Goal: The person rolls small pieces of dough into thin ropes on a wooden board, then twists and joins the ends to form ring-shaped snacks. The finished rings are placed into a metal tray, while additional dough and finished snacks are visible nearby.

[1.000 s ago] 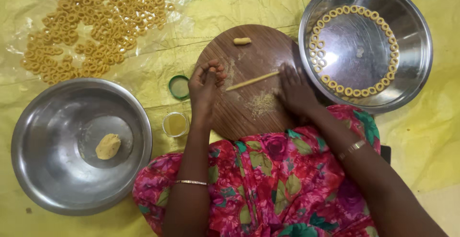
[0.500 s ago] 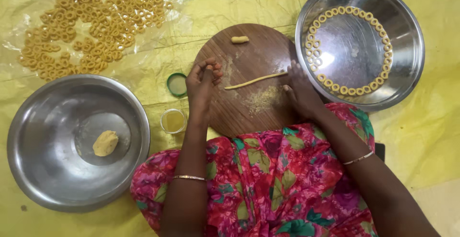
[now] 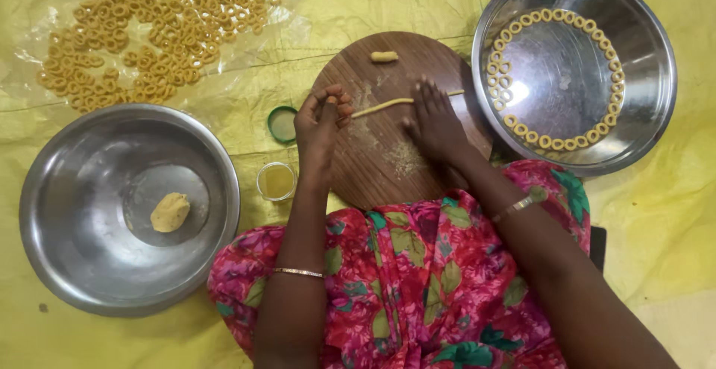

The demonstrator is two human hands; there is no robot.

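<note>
A round wooden board (image 3: pixel 373 168) lies in front of me. A thin rope of yellow dough (image 3: pixel 382 105) stretches across it. My left hand (image 3: pixel 321 119) has its fingers curled on the rope's left end. My right hand (image 3: pixel 432 119) lies flat, fingers spread, over the rope's right part. A short stub of dough (image 3: pixel 385 57) rests near the board's far edge.
A steel bowl (image 3: pixel 52 212) at left holds a lump of dough (image 3: pixel 170 212). Another steel bowl (image 3: pixel 641 123) at right has dough rings (image 3: pixel 556 143) lining its inside. Several more rings (image 3: pixel 149 19) lie on plastic far left. A small cup of oil (image 3: pixel 277 181) and a green lid (image 3: pixel 283 124) sit by the board.
My right hand has slid forward from the board's right edge onto the dough rope. My left hand stays on the rope's left end.
</note>
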